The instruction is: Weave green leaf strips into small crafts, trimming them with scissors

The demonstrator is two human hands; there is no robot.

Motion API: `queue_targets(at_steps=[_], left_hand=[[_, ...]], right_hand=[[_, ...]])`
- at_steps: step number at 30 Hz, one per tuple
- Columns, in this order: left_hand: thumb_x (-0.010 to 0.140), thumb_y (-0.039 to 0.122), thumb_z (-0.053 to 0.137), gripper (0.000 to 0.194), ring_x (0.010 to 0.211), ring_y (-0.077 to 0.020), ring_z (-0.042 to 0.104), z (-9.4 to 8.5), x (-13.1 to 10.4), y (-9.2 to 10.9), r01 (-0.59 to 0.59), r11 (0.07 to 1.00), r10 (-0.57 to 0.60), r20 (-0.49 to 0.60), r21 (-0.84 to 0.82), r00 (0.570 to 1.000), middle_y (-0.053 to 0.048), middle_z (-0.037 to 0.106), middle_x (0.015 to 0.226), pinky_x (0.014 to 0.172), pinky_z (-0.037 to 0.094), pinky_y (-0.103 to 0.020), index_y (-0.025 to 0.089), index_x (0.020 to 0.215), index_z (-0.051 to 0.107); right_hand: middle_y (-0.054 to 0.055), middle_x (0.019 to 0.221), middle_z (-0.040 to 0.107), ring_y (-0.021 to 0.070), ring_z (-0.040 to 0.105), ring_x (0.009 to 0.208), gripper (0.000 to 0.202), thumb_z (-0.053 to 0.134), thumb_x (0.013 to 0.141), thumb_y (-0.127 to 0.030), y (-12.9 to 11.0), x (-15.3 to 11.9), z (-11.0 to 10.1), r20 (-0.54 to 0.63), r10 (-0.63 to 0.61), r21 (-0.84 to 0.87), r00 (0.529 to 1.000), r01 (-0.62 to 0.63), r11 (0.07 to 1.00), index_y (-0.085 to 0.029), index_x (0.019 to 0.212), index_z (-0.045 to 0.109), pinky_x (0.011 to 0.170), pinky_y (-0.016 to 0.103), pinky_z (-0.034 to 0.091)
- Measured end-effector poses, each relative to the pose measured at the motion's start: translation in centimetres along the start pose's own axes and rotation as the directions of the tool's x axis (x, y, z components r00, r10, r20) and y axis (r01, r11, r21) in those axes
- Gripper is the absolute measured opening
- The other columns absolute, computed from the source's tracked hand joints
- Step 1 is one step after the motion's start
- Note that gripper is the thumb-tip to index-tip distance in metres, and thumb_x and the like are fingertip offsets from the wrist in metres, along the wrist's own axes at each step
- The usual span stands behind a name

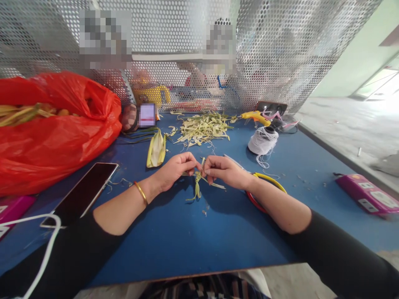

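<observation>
Both of my hands meet over the middle of the blue table, pinching a small knotted figure of pale green husk strips (197, 182). My left hand (182, 167) has thumb and forefinger closed at its upper left side. From the right, my right hand (222, 169) pinches it close to the top, fingers curled. Loose strip ends stick out to the right and hang down below. Under my right wrist lie scissors (268, 179) with yellow and red handles, partly hidden by the forearm. A single husk leaf (156, 150) rests beyond my left hand.
A heap of shredded husk strips (204, 128) lies at the back. White thread (263, 141) and a yellow glue gun (255, 117) are back right. A red bag (56, 137) and a phone (87, 189) occupy the left; a purple box (369, 193) sits right. A perforated metal screen (183, 37) stands behind.
</observation>
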State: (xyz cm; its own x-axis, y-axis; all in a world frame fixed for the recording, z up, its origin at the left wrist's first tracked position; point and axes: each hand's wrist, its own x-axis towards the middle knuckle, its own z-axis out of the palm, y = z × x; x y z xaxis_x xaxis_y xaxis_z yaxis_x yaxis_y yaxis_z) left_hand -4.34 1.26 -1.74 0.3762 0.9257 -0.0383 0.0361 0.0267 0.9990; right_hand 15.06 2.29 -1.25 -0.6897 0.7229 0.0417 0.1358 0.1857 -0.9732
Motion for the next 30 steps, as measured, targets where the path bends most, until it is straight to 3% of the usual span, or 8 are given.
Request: queue_targets(at_steps=[7,16,20,23,27,30], left_hand=[[0.081,0.025,0.054,0.015,0.058,-0.0098,0.042,0.43,0.03,-0.08,-0.092,0.977,0.093,0.004,0.193,0.996,0.002,0.054,0.065,0.058,0.033,-0.025,0.018,0.068,0.053],[0.080,0.024,0.052,0.014,0.056,-0.0100,0.040,0.49,0.06,-0.05,-0.054,0.954,0.061,-0.014,0.296,0.998,0.004,0.051,0.061,0.056,0.033,-0.024,0.018,0.067,0.053],[0.078,0.026,0.052,0.014,0.059,-0.0112,0.045,0.67,-0.06,-0.10,-0.036,0.959,0.057,-0.068,0.282,0.996,0.003,0.054,0.063,0.059,0.036,-0.025,0.018,0.067,0.054],[0.078,0.031,0.055,0.015,0.065,-0.0140,0.051,0.77,-0.23,-0.07,-0.042,0.956,0.080,-0.117,0.291,0.990,0.000,0.059,0.067,0.066,0.042,-0.027,0.019,0.068,0.055],[0.077,0.029,0.059,0.014,0.094,-0.0217,0.059,0.83,-0.42,0.14,-0.182,0.834,0.311,-0.172,0.520,0.935,-0.006,0.069,0.096,0.089,0.042,-0.036,0.021,0.066,0.058],[0.078,0.024,0.059,0.012,0.107,-0.0241,0.057,0.97,-0.58,0.36,-0.272,0.718,0.463,-0.149,0.641,0.874,-0.007,0.069,0.107,0.099,0.037,-0.039,0.022,0.066,0.059]], right_hand=[[-0.004,0.065,0.055,0.0091,0.053,0.057,0.012,0.048,0.080,-0.008,-0.42,-0.11,0.21,-0.051,0.018,-0.212,0.999,-0.028,0.977,-0.018,0.073,0.050,0.057,0.023,0.041],[-0.006,0.060,0.049,0.0087,0.045,0.054,0.017,0.044,0.079,-0.003,-0.88,-0.24,0.39,-0.062,0.063,-0.385,0.996,-0.082,0.919,-0.018,0.074,0.049,0.054,0.021,0.037],[-0.004,0.063,0.053,0.0093,0.051,0.056,0.014,0.047,0.078,-0.006,-0.37,-0.05,0.59,-0.093,0.069,-0.285,0.993,-0.093,0.954,-0.018,0.073,0.051,0.057,0.022,0.040],[-0.003,0.066,0.055,0.0104,0.053,0.060,0.008,0.053,0.079,-0.015,-0.06,0.08,0.63,-0.132,0.009,-0.149,0.991,-0.029,0.988,-0.018,0.072,0.052,0.061,0.025,0.043],[0.001,0.080,0.060,0.0124,0.055,0.072,0.012,0.060,0.076,-0.023,-0.21,0.09,0.65,-0.155,-0.086,-0.028,0.984,0.082,0.996,-0.018,0.067,0.054,0.071,0.027,0.045],[0.000,0.075,0.061,0.0125,0.055,0.071,0.014,0.063,0.075,-0.026,-0.35,0.07,0.88,-0.104,-0.052,0.057,0.993,0.058,0.997,-0.018,0.068,0.054,0.071,0.027,0.045]])
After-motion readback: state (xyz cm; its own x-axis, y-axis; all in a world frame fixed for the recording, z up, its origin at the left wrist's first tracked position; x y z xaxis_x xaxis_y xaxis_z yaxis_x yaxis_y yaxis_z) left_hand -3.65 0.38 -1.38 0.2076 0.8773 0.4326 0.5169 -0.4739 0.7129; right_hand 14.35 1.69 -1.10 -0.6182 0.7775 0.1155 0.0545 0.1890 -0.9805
